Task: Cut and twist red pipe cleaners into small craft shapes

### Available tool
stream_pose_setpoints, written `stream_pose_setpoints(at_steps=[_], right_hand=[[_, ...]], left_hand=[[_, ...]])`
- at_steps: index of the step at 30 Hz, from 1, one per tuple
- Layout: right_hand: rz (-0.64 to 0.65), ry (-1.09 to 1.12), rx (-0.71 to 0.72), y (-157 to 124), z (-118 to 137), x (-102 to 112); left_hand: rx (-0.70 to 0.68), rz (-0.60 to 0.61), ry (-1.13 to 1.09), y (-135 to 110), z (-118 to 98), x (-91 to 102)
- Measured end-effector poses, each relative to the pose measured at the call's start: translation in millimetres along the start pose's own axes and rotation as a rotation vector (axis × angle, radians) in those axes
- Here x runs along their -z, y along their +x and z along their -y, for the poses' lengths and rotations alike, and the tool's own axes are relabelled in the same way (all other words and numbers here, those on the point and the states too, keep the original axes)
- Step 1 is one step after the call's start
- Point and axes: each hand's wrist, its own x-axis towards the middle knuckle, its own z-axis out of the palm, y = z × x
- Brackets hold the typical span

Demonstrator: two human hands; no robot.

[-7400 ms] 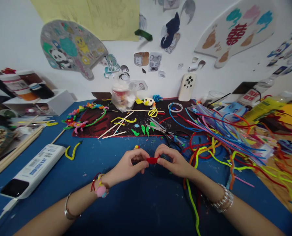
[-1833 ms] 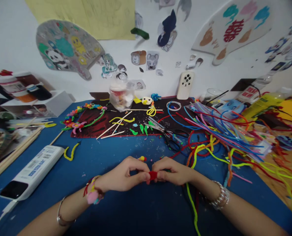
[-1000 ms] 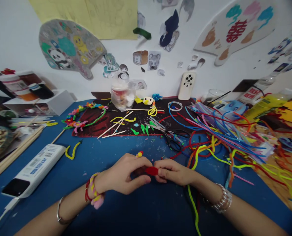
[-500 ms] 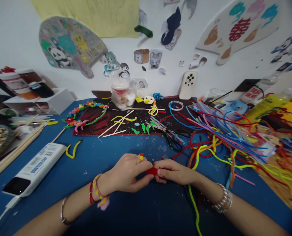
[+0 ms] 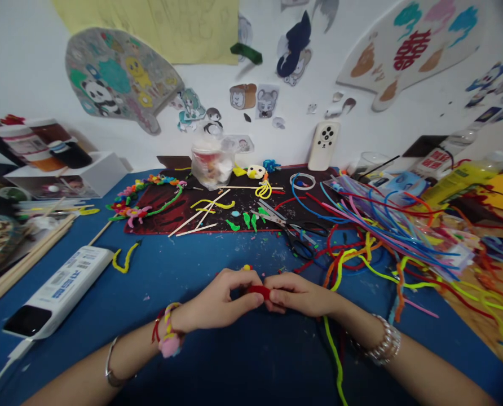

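A small red fuzzy piece [image 5: 258, 291], which looks like bent pipe cleaner, is held between my two hands above the blue tabletop. My left hand [image 5: 230, 296] pinches its left end between thumb and curled fingers; a ring with a yellow bead shows behind the knuckles. Fingers closed, my right hand [image 5: 300, 293] grips the other end, fingertips close to the left thumb. Most of the piece's shape is hidden by the fingers. From beneath the right wrist, a yellow-green pipe cleaner [image 5: 335, 361] runs down toward the front edge.
Black-handled scissors [image 5: 298, 242] lie beyond my hands, near small green pieces [image 5: 251, 220] on a dark mat [image 5: 171, 217]. Tangled pipe cleaners [image 5: 382, 237] spread at the right. A white power bank [image 5: 61, 293] with a cable lies left. A phone [image 5: 324, 146] leans on the wall.
My left hand has rolled, its thumb now lying along the red piece and its bead ring turned farther back. The right hand has stayed in nearly the same place.
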Motion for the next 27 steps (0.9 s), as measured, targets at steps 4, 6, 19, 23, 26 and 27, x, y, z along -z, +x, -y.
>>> stream_pose_setpoints(at_steps=[4, 6, 19, 23, 26, 27], right_hand=[[-0.001, -0.009, 0.003, 0.3, 1.2, 0.0], [-0.008, -0.012, 0.004, 0.1, 1.6, -0.3], [-0.016, -0.008, -0.016, -0.8, 4.9, 0.3], [-0.017, -0.025, -0.033, -0.7, 4.4, 0.4], [-0.022, -0.033, -0.039, -0.6, 3.3, 0.4], [-0.023, -0.038, -0.038, -0.5, 2.9, 0.4]], left_hand=[[0.017, -0.01, -0.019, 0.6, -0.3, -0.5], [0.015, -0.013, -0.014, 0.5, -0.7, -0.8], [0.0, -0.048, 0.201, -3.3, 4.9, -4.1], [-0.009, -0.061, 0.245, -3.1, 6.1, -5.7], [-0.03, -0.067, 0.266, -2.6, 7.4, -6.7], [-0.038, -0.071, 0.271, -2.4, 8.1, -7.1]])
